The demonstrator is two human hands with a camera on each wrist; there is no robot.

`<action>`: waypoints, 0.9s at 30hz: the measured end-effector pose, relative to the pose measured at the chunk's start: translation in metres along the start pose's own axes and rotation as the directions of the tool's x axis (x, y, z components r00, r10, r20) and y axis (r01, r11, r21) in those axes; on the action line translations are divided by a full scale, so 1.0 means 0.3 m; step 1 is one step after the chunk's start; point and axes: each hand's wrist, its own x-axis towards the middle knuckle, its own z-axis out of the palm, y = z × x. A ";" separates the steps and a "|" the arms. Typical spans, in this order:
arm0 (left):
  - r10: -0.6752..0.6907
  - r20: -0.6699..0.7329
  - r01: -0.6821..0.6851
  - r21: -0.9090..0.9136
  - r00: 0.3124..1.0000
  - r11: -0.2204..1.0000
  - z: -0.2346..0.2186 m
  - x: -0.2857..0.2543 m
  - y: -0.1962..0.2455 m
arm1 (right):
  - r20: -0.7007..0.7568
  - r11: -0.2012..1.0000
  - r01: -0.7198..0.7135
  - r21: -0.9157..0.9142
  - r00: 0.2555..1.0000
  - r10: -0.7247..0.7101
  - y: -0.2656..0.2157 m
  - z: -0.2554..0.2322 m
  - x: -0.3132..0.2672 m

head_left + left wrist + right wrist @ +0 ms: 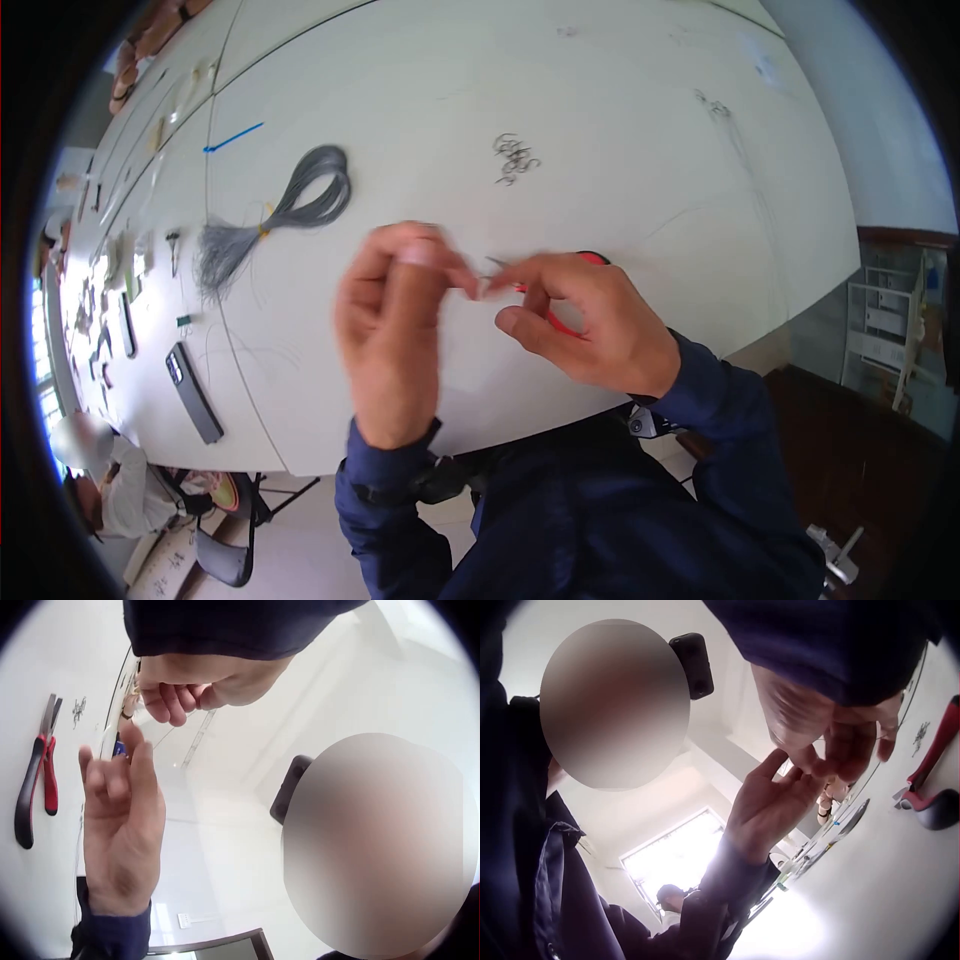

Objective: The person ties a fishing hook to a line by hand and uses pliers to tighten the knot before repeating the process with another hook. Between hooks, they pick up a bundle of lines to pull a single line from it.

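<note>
My two hands meet fingertip to fingertip above a white table [640,150]. The left hand [466,284] has thumb and forefinger pinched together on a thin grey wire piece [495,264] that is too small to make out. The right hand [502,286] pinches the same piece from the other side, its other fingers curled. The left wrist view shows the left hand [129,742] reaching up to the right hand [142,701]. Red-and-black pliers [594,258] lie on the table under the right hand, also visible as pliers [36,776] and pliers [936,776].
A looped bundle of grey wire [300,200] lies left of the hands and a small pile of metal hooks [515,158] beyond them. A dark phone [195,392] and a blue stick [235,137] lie further left. Another person [110,475] sits at the lower left.
</note>
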 end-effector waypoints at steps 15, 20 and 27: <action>-0.350 0.059 0.355 -0.165 0.935 0.920 0.003 0.052 -0.114 | -0.318 0.898 0.346 0.271 0.913 -0.256 -0.196 -0.639 -0.322; -0.354 0.119 0.366 -0.112 0.928 0.924 0.092 0.065 -0.121 | -0.287 0.844 0.354 0.403 0.924 -0.251 -0.311 -0.693 -0.182; -0.279 0.068 0.285 -0.099 0.958 0.953 -0.019 0.046 -0.132 | -0.384 0.887 0.236 0.397 0.920 -0.073 -0.302 -0.845 0.031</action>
